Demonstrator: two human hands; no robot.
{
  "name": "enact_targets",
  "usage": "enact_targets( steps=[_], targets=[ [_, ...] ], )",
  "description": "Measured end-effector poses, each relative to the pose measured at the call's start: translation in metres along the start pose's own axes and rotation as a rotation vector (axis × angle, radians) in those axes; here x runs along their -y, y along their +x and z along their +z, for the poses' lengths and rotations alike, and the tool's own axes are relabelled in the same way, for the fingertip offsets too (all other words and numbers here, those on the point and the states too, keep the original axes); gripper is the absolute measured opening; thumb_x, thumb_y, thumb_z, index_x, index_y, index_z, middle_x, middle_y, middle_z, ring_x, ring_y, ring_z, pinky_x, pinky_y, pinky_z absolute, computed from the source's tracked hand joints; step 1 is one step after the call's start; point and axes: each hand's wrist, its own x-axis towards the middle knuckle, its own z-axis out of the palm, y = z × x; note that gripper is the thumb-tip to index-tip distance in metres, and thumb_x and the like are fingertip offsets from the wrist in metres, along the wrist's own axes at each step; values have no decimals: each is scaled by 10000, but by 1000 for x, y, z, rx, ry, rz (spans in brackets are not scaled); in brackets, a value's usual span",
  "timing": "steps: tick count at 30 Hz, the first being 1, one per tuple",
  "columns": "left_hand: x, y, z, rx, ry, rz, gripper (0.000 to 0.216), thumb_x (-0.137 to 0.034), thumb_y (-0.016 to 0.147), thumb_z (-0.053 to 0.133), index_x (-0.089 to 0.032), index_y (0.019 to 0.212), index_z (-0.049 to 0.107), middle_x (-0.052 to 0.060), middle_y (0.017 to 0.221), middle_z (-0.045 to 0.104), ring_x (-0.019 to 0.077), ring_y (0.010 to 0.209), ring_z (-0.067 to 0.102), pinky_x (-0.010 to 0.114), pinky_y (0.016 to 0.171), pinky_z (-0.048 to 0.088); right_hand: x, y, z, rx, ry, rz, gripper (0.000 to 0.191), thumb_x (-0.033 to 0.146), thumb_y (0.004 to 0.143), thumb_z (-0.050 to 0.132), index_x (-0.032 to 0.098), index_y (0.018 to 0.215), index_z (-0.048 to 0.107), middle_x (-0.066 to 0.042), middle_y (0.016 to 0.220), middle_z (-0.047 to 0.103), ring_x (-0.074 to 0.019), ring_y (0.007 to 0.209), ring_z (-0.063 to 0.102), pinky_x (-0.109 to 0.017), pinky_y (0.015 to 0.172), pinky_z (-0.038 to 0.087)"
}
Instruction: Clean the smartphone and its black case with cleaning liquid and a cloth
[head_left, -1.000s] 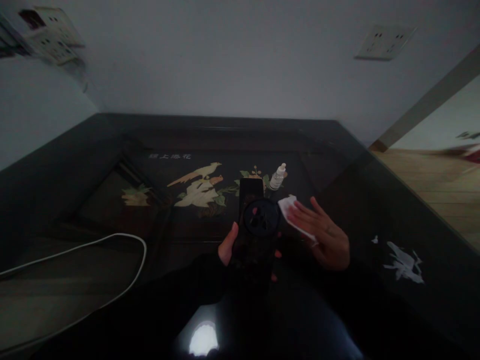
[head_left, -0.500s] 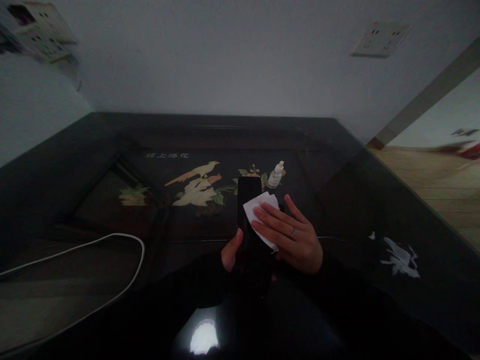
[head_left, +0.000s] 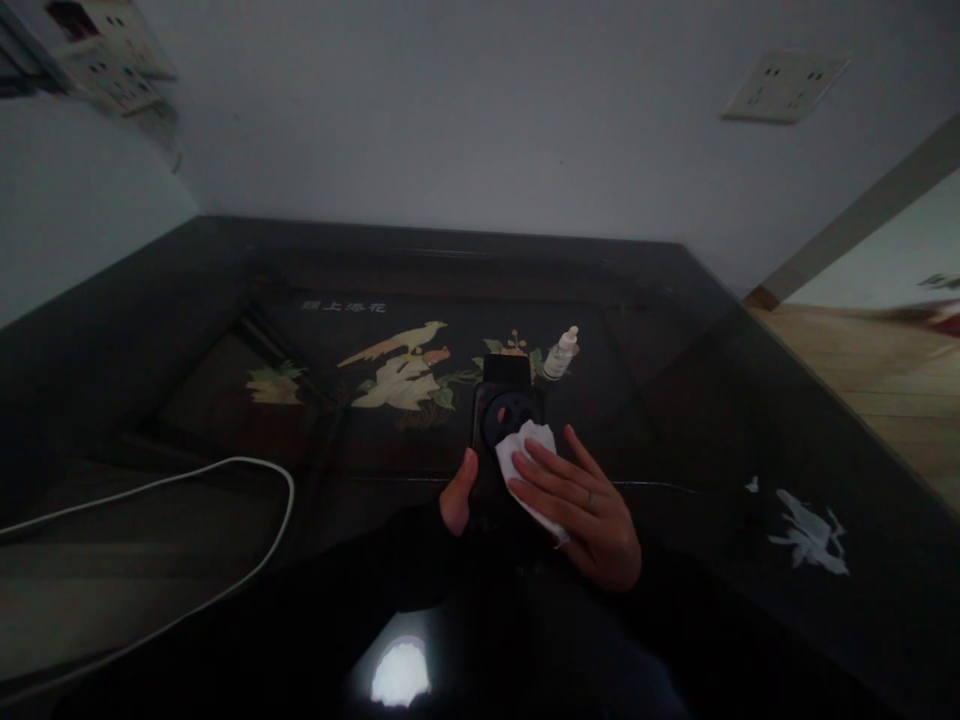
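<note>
A dark smartphone (head_left: 484, 470) is in my left hand (head_left: 458, 492). The thumb lies along its left edge, and the other fingers are hidden beneath it. On its upper part a dark disc (head_left: 495, 420) with round spots shows; whether this is its camera ring or a reflection I cannot tell. My right hand (head_left: 592, 510), with a ring on one finger, presses a folded white tissue (head_left: 517, 445) flat against the phone's right side. Beyond the phone, a small white dropper bottle (head_left: 560, 355) stands upright on the table.
The glossy black table (head_left: 637, 300) carries a bird-and-flower picture and mirrors a bright light near me. A white cable (head_left: 225, 463) loops along the left. Crumpled whitish scraps (head_left: 814, 540) lie at the right. Behind the table is a wall with sockets (head_left: 784, 88).
My right hand has slid the tissue down the phone towards me, baring its upper part. The dark disc now shows there. My view has shifted slightly.
</note>
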Motion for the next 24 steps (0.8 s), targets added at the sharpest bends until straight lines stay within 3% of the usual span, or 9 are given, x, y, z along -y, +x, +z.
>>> enact_targets(
  steps=[3,6,8,10,12,15,18,20,24],
  targets=[
    [2,-2,2,10,53,22,598,-534,729,562,-187,1212,493,103,1197,557,282,1149,466,409,903,406,-3,1,-4,-160,211,243,327,200,891,388,192,1173,553,-84,1164,608,-235,1126,529,-512,995,352],
    [6,-3,4,48,188,98,589,-498,695,620,-232,1200,477,118,1304,454,293,1079,497,462,808,459,-20,5,-9,-605,366,612,276,239,891,418,176,1063,624,-88,1063,661,-225,937,640,-411,811,518],
    [7,-3,4,94,261,167,551,-488,708,610,-264,1193,474,103,1374,358,281,1067,485,497,791,468,-34,10,-13,-880,413,683,259,269,878,449,152,996,648,-84,953,693,-215,841,664,-383,739,541],
    [8,-2,3,139,298,194,527,-482,727,592,-285,1199,465,94,1382,336,271,1062,478,517,790,468,-41,16,-18,-1017,373,663,246,286,858,484,141,957,656,-69,862,701,-208,815,661,-372,726,536],
    [9,-3,3,168,321,191,535,-477,735,584,-294,1218,444,92,1373,340,266,1063,476,518,789,472,-38,21,-22,-945,290,653,241,301,852,494,150,940,660,-54,831,695,-196,789,653,-343,691,528],
    [8,-5,3,153,364,155,616,-519,720,577,-250,1248,408,131,1344,364,266,991,530,481,732,499,-20,31,-24,-587,219,638,231,307,862,481,181,938,660,-33,846,683,-156,726,630,-270,617,493],
    [8,-9,3,141,415,97,678,-573,720,538,-199,1259,367,159,1146,535,248,796,617,438,645,505,-5,40,-22,-327,209,553,220,280,876,455,197,915,655,-20,871,669,-132,726,613,-231,604,465],
    [9,-11,1,158,423,76,647,-575,744,508,-214,1257,351,124,1029,593,238,726,637,427,629,500,-2,45,-20,-290,196,506,220,264,880,441,194,897,649,-22,883,664,-133,754,612,-229,624,464],
    [11,-9,-6,241,381,66,616,-569,765,483,-245,1269,339,94,1001,599,238,725,650,415,633,500,-3,48,-18,-281,174,496,213,243,880,431,188,891,637,-26,886,661,-143,792,613,-242,670,472]
  ],
)
